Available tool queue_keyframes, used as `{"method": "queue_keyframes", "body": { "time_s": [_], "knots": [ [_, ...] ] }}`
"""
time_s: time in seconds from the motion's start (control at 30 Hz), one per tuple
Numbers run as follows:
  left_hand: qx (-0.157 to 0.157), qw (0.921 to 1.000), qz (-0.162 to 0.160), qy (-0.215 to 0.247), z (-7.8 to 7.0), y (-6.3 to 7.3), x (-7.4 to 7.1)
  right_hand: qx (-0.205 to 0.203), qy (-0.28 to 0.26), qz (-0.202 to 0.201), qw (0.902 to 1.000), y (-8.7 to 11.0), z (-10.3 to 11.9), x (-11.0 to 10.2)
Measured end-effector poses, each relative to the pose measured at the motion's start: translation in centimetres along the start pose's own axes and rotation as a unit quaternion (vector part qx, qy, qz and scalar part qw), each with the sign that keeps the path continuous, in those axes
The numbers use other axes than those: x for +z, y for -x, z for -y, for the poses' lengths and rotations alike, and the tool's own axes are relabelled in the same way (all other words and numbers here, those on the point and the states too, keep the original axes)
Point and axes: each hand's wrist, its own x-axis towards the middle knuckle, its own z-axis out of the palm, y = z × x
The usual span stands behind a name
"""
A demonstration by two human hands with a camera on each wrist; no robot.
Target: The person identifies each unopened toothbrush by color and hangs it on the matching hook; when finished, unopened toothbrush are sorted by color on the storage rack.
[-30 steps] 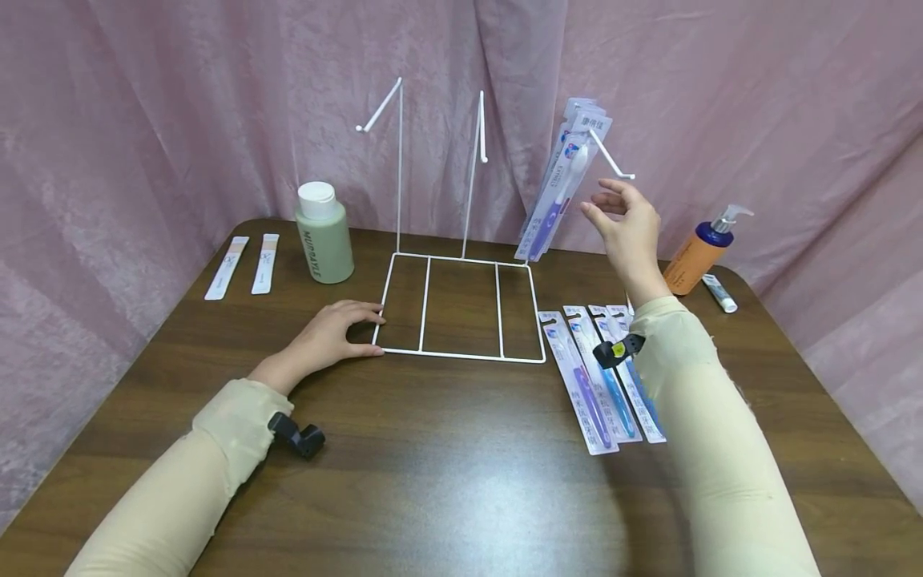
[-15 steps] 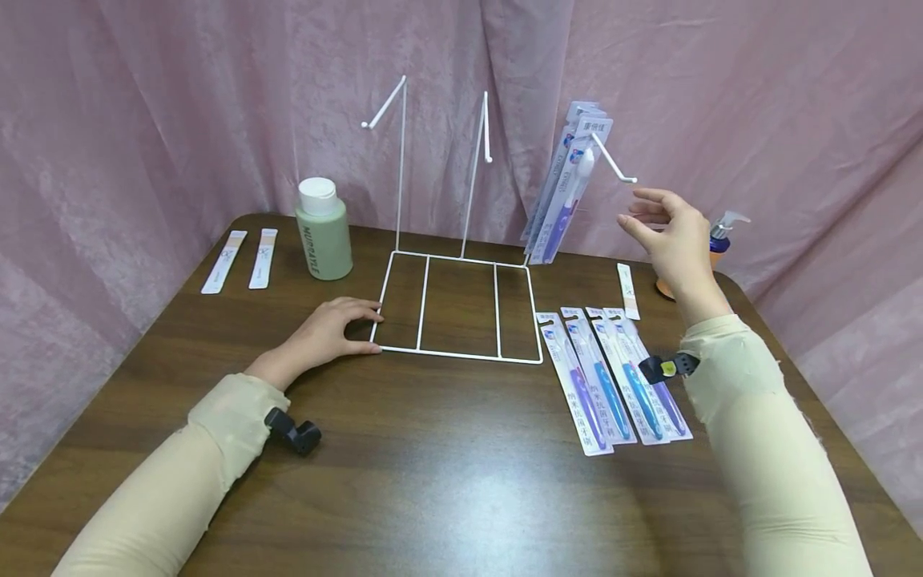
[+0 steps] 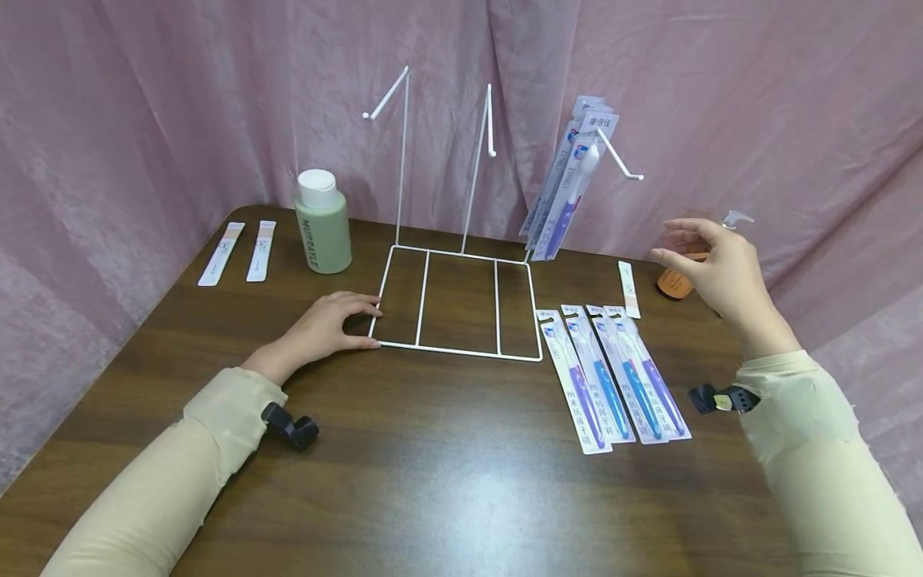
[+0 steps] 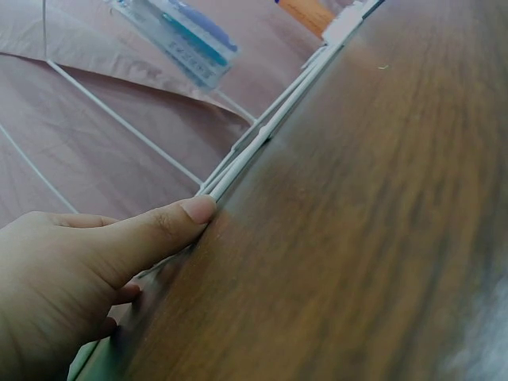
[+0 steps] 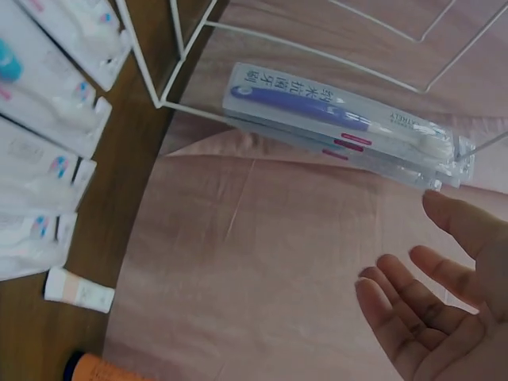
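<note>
A white wire display rack (image 3: 461,350) with three hook arms stands on the table. My left hand (image 3: 328,324) holds its front left corner, thumb on the front bar and fingers over the side bar; in the left wrist view the thumb (image 4: 159,234) lies against the wire. Several packaged toothbrushes (image 3: 570,188) hang from the right hook. Several more packaged toothbrushes (image 3: 613,377) lie fanned on the table right of the rack. My right hand (image 3: 724,276) is in the air at the right with nothing in it, fingers loosely bent, partly hiding an orange pump bottle (image 3: 675,284).
A green bottle (image 3: 324,232) with a white cap stands left of the rack. Two slim white sachets (image 3: 220,255) lie at the far left, and another sachet (image 3: 629,290) lies behind the toothbrushes. A pink curtain (image 3: 288,96) hangs behind the table.
My right hand has moved right and down, away from the right hook, uncovering the toothbrushes and a sachet on the table. The left hand stays on the rack's corner.
</note>
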Motion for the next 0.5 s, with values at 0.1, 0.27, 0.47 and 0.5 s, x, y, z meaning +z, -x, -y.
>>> {"method": "queue_keyframes", "body": {
  "time_s": [0.1,0.27,0.47,0.5],
  "knots": [
    [-0.003,1.0,0.004,0.001,0.0,0.0,-0.1,-0.007,0.006,0.028,0.9996,0.8,-0.8,-0.2],
    [-0.006,1.0,0.008,-0.002,0.0,0.0,-0.1,-0.026,0.025,0.053,0.9979,2.4,-1.8,-0.2],
    [-0.007,0.9999,0.009,-0.001,0.1,0.0,0.0,-0.021,0.035,0.103,0.9939,4.2,-3.2,-0.1],
    [-0.007,0.9999,0.009,0.0,0.1,0.0,0.0,-0.021,0.038,0.109,0.9931,4.4,-3.4,0.0]
  ]
}}
